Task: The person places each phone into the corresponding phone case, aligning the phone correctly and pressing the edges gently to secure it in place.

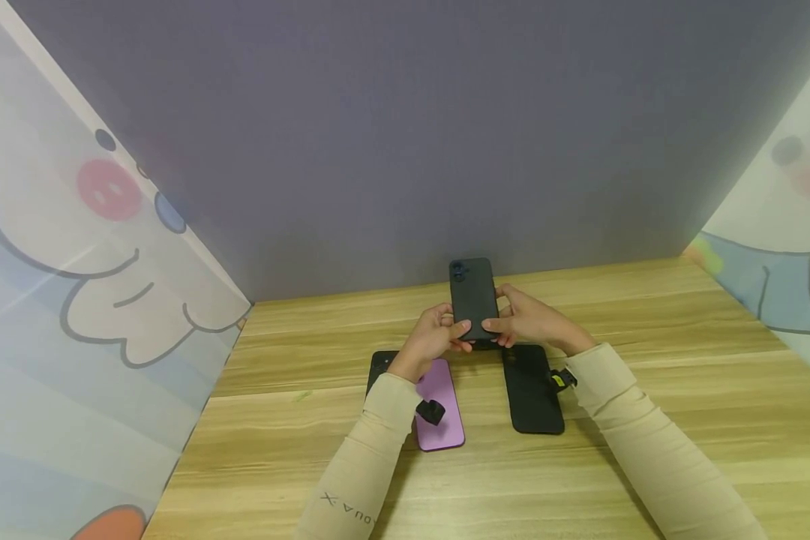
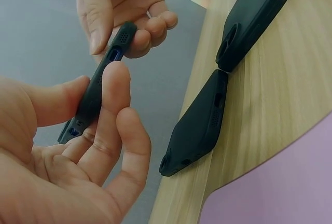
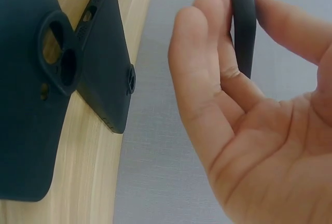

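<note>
Both hands hold a phone in a black case (image 1: pixel 474 296) above the far part of the table, its back and camera corner turned up. The left hand (image 1: pixel 435 337) pinches its lower left corner, thumb on the back and fingers underneath. At the opposite lower corner, the right hand (image 1: pixel 528 319) grips with its thumb on the back too. Bits of blue show through the case's port openings in the left wrist view. Below the hands lie two black phone cases, one nearer the wall (image 2: pixel 194 125) and one nearer the person (image 1: pixel 535 394); the cases' camera openings show in the right wrist view.
A purple phone (image 1: pixel 445 405) lies under the left wrist, partly covered by it. Beside it, a dark phone or case (image 1: pixel 380 364) is mostly hidden by the left forearm. A grey partition (image 1: pixel 351 150) rises at the wooden table's (image 1: pixel 277 450) far edge, with cartoon-printed panels (image 1: pixel 61 247) at both sides.
</note>
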{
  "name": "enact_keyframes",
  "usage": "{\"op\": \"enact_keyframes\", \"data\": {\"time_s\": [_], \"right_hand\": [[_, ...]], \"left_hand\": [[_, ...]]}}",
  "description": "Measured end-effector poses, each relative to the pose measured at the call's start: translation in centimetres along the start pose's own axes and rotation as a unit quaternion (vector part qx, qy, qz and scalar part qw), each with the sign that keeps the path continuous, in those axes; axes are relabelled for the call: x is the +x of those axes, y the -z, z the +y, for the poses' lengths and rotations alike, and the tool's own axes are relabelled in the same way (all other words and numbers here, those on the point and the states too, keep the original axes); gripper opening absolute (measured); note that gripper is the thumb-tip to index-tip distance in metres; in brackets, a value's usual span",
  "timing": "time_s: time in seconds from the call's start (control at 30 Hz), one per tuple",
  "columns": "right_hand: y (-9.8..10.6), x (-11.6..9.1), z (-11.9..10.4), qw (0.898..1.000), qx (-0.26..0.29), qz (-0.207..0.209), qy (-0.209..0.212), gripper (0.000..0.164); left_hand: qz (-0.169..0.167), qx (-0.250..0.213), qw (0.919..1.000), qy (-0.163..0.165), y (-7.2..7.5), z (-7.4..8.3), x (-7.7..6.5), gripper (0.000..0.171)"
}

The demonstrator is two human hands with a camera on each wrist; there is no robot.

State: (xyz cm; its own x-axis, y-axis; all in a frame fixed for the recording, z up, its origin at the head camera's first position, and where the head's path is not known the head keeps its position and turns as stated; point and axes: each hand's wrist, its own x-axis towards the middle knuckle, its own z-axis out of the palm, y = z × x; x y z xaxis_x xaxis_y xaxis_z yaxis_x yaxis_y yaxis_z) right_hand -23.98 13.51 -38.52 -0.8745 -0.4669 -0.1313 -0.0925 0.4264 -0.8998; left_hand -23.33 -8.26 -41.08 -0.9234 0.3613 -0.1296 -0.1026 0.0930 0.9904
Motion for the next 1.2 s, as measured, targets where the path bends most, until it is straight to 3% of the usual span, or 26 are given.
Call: {"op": "enact_keyframes", "data": {"time_s": [0.17, 0.43, 0.77, 1.2], "right_hand": [[0.18, 0.18, 0.02, 1.0, 0.005, -0.018, 0.001, 0.065], [0.21, 0.29, -0.21, 1.0, -0.007, -0.013, -0.001, 0.064], [-0.02, 0.25, -0.24, 1.0, -0.01, -0.015, 0.002, 0.043], [-0.1, 0.12, 0.08, 1.0, -0.016, -0.019, 0.008, 0.038]], "left_hand": [[0.001, 0.001, 1.0, 0.002, 0.14, 0.06, 0.15, 0.025], [0.002, 0.0, 1.0, 0.0, 0.22, 0.19, 0.08, 0.025], [0.005, -0.002, 1.0, 0.001, 0.16, 0.08, -0.09, 0.024], [0.01, -0.005, 0.9999, 0.007, 0.02, -0.04, 0.05, 0.017]]}}
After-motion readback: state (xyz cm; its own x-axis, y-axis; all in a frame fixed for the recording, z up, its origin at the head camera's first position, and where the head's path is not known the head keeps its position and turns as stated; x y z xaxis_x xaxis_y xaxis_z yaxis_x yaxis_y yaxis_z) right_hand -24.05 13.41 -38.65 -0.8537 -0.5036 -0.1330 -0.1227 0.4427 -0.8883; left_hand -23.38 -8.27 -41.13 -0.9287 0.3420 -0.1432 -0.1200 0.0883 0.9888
